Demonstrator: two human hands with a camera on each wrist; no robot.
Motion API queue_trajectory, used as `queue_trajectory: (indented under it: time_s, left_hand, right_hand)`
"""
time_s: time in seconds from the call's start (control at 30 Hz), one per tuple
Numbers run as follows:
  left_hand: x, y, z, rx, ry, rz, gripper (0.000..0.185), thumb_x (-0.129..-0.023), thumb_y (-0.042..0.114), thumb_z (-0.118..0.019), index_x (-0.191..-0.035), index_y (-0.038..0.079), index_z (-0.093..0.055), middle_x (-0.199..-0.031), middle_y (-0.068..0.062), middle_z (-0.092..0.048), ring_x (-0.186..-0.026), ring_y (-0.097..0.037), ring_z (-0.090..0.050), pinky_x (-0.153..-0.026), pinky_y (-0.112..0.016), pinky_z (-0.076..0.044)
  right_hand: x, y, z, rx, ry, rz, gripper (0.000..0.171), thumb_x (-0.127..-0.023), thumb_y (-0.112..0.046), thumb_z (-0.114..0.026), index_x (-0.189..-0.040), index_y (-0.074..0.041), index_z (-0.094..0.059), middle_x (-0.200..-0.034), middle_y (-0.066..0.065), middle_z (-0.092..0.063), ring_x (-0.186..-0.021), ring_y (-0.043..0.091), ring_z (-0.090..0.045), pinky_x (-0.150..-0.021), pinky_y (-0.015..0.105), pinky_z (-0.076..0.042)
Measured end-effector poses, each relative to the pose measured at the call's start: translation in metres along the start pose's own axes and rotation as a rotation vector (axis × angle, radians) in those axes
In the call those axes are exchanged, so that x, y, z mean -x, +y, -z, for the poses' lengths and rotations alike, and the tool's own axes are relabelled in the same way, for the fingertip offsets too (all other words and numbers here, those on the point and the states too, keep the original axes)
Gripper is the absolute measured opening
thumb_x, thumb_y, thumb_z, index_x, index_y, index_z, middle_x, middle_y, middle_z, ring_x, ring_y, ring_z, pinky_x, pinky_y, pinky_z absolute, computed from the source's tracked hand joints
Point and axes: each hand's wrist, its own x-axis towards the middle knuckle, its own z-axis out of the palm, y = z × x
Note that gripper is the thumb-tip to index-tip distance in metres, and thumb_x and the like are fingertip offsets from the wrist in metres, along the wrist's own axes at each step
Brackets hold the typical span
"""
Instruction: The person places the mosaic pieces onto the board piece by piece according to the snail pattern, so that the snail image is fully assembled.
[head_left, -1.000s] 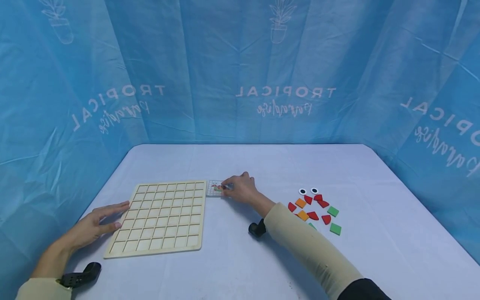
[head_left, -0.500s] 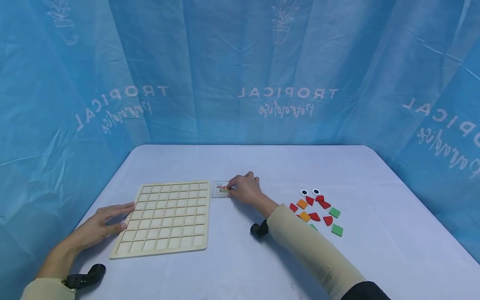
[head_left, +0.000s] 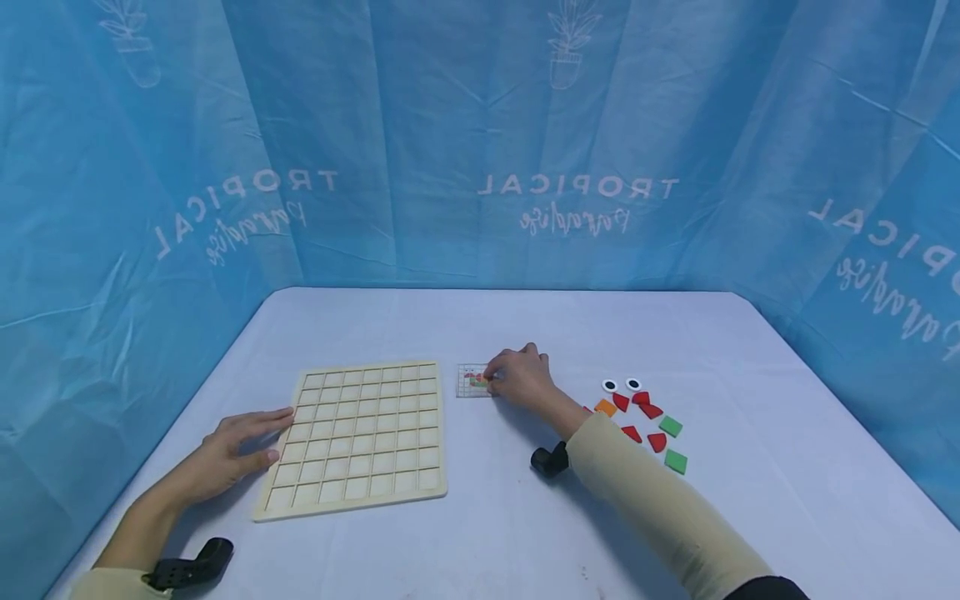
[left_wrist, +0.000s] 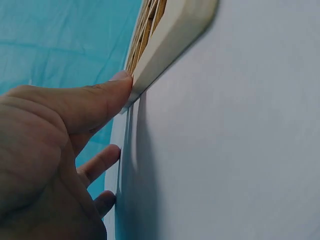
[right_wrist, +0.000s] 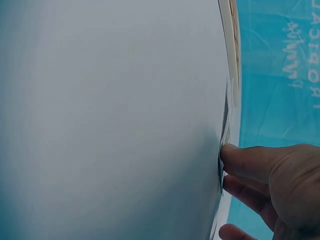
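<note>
A pale wooden grid board (head_left: 363, 442) with bare square cells lies left of centre in the head view. My left hand (head_left: 236, 454) is at its left edge, fingers extended and thumb spread. In the left wrist view the thumb (left_wrist: 107, 97) touches the board's side. To the right of the board is a small card (head_left: 467, 385) printed with a grid and a red, green and orange picture. My right hand (head_left: 521, 379) pinches the card's right part, covering that end. The right wrist view shows the card (right_wrist: 227, 110) edge-on, slightly bowed, at the thumb tip.
Loose flat pieces lie to the right: two white eye discs (head_left: 609, 386), several red wedges (head_left: 657, 442), green squares (head_left: 676, 462) and an orange square (head_left: 605, 407). My right forearm (head_left: 652, 500) partly covers them. A blue curtain (head_left: 480, 125) surrounds the white table (head_left: 480, 550).
The board has slid to the right, with my left hand following at its edge. My right hand has moved the card right too, and a gap now separates card and board.
</note>
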Motion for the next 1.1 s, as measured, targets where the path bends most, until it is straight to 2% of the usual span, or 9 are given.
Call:
queue_trajectory:
  time_s: [0.2,0.43,0.63,0.83,1.1]
  left_hand:
    - [-0.001,0.016,-0.01,-0.024,0.006,-0.002,0.057,-0.085,0.029,-0.065,-0.135,0.006,-0.05,-0.145,-0.024,-0.038,-0.131,-0.051,-0.02,-0.093,-0.073,-0.015]
    - [-0.008,0.033,-0.022,-0.055,0.016,-0.018,0.055,-0.084,0.027,-0.066,-0.133,0.008,-0.052,-0.143,-0.021,-0.042,-0.131,-0.05,-0.022,-0.094,-0.074,-0.012]
    - [-0.016,0.049,-0.034,-0.076,0.017,-0.075,0.053,-0.083,0.022,-0.068,-0.132,0.006,-0.054,-0.141,-0.02,-0.046,-0.129,-0.049,-0.028,-0.095,-0.071,-0.016]
    - [-0.025,0.067,-0.05,-0.116,0.037,-0.077,0.051,-0.083,0.02,-0.068,-0.13,0.007,-0.055,-0.141,-0.016,-0.048,-0.128,-0.045,-0.032,-0.096,-0.067,-0.019]
    - [-0.039,0.087,-0.072,-0.149,0.065,-0.116,0.05,-0.082,0.019,-0.069,-0.129,0.007,-0.056,-0.141,-0.013,-0.049,-0.129,-0.044,-0.034,-0.099,-0.067,-0.02]
  right_hand:
    - [0.009,0.02,0.006,-0.025,0.005,-0.011,0.019,-0.079,-0.025,-0.072,-0.098,-0.027,-0.074,-0.121,-0.005,-0.064,-0.112,0.029,-0.044,-0.085,0.043,-0.034]
    - [0.016,0.043,0.017,-0.052,-0.006,-0.043,0.02,-0.079,-0.024,-0.072,-0.099,-0.026,-0.074,-0.121,-0.002,-0.065,-0.113,0.029,-0.043,-0.089,0.045,-0.034]
    - [0.018,0.065,0.021,-0.063,-0.024,-0.121,0.023,-0.078,-0.026,-0.073,-0.101,-0.027,-0.073,-0.121,0.0,-0.063,-0.115,0.028,-0.041,-0.089,0.044,-0.036]
    - [0.023,0.082,0.028,-0.127,-0.043,-0.213,0.026,-0.077,-0.028,-0.075,-0.103,-0.029,-0.072,-0.125,0.005,-0.057,-0.116,0.031,-0.039,-0.084,0.045,-0.043]
    - [0.029,0.107,0.038,-0.121,-0.064,-0.214,0.028,-0.079,-0.026,-0.072,-0.107,-0.026,-0.071,-0.127,0.007,-0.056,-0.116,0.034,-0.037,-0.083,0.046,-0.043]
